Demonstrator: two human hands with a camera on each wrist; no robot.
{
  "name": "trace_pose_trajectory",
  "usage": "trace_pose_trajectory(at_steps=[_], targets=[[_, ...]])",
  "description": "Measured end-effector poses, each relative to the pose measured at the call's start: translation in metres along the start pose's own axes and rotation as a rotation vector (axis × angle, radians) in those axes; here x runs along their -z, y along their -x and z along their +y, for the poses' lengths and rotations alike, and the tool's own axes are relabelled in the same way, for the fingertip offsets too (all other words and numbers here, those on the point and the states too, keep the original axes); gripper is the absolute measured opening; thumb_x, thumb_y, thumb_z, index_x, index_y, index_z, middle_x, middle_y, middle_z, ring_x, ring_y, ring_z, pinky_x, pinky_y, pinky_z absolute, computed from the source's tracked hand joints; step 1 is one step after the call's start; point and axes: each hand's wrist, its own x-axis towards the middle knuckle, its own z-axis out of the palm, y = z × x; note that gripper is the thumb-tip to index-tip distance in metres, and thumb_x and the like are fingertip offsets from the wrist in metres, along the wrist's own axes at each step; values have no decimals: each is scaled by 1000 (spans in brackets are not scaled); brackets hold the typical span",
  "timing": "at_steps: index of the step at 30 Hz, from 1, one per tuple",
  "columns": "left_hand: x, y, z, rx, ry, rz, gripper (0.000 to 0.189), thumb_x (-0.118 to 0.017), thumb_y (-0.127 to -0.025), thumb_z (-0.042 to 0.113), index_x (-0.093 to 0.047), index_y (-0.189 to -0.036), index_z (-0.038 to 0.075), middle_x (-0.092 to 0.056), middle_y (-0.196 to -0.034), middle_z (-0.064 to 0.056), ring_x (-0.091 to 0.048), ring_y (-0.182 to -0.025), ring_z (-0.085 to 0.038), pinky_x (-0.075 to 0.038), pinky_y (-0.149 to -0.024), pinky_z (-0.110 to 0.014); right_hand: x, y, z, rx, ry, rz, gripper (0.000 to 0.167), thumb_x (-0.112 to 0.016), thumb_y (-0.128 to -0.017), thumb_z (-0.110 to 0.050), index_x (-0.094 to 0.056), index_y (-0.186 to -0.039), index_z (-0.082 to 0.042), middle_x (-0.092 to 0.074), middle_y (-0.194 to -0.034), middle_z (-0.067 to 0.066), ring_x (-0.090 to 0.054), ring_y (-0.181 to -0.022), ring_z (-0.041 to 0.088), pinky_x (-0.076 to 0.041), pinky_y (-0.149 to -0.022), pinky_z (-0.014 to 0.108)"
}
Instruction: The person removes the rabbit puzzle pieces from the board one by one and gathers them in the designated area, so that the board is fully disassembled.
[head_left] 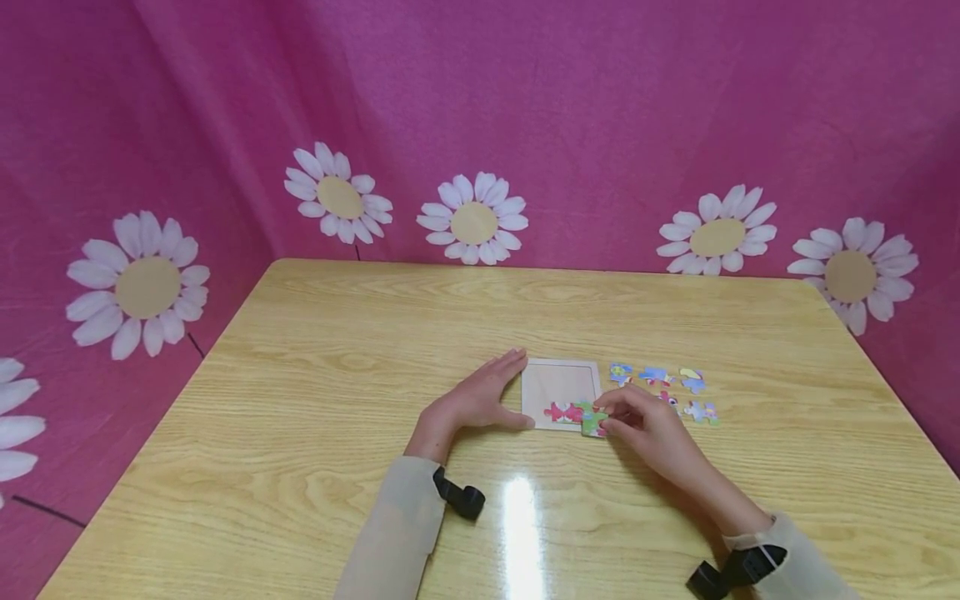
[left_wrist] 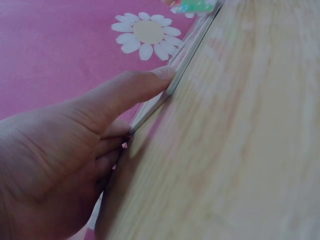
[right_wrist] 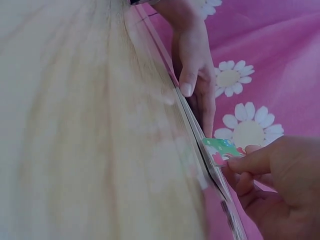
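My left hand (head_left: 480, 400) rests at the left side of a square wooden puzzle tray (head_left: 555, 379), fingers extended to its far corner and thumb at its near corner. In the left wrist view, the thumb (left_wrist: 155, 80) touches the tray's near edge. A red and white puzzle piece (head_left: 561, 412) lies inside, along the near side. My right hand (head_left: 652, 429) pinches a green, pink and white puzzle piece (right_wrist: 220, 150) between thumb and fingers. It is over the tray's near right corner, tilted in the right wrist view.
Several loose puzzle pieces (head_left: 655, 375) lie to the right of the tray, some partly hidden behind my right hand. The wooden table (head_left: 337, 333) extends around them. A pink curtain (head_left: 585, 125) with white flowers hangs behind the table and along its left side.
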Motion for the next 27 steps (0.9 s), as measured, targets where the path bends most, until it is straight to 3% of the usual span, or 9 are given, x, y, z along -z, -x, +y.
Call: trace_pose_trajectory(at_steps=[9, 16, 27], targets=[[0, 1, 0, 3, 10, 1, 99, -77, -82, 41, -19, -157, 12, -12, -167, 2, -8, -155, -15, -11, -128, -37, 13, 16, 7, 2, 31, 26, 26, -74, -78, 9, -68, -97, -8, -64, -78, -1, -56, -72, -7, -51, -63, 11], [0, 0, -1, 1, 7, 3, 99, -77, -82, 41, -20, -157, 12, -12, -167, 2, -8, -155, -16, -11, -128, -37, 21, 25, 11, 9, 19, 20, 25, -73, -79, 9, -68, -98, -6, -66, -81, 7, -57, -72, -6, -51, -62, 12], [0, 0, -1, 2, 12, 1, 99, -77, -82, 41, -20, -157, 12, -12, -167, 2, -8, -155, -16, -11, -128, -37, 28, 31, 11, -6, 18, 11, 23, -73, -81, 7, -67, -98, -7, -64, -81, 7, -56, -71, -5, -51, -61, 13]])
